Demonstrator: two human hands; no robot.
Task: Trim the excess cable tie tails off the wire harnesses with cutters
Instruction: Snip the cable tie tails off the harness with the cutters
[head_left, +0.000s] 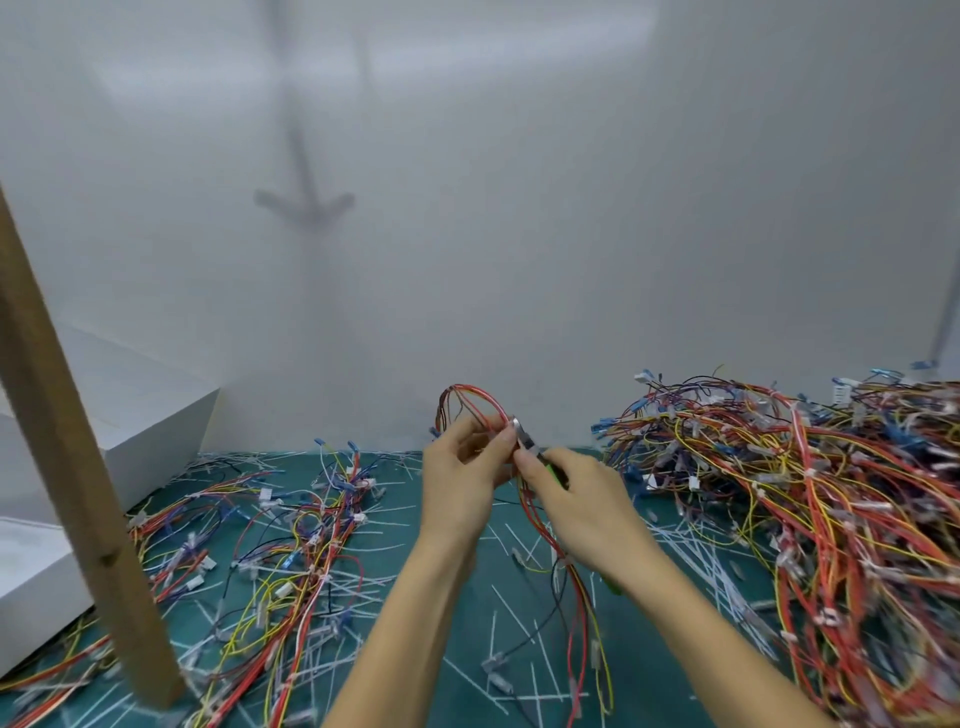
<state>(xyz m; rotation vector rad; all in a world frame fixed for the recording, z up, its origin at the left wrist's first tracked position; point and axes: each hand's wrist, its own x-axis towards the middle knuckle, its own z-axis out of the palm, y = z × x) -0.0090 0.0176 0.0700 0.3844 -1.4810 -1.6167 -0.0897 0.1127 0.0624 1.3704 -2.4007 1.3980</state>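
Both bare forearms reach forward and converge; left grip and right grip meet, raised, fingers curled.

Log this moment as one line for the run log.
left hand holds wire harness | right hand holds cutters at harness | cut tails litter green mat

Two bare forearms, slim-fingered left hand and right hand.

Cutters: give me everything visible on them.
The cutters are small, with a shiny metal head and green handles mostly hidden inside the right hand, which grips them. They point up and left, head against the red harness that the left hand holds above the mat. Jaw state unclear.
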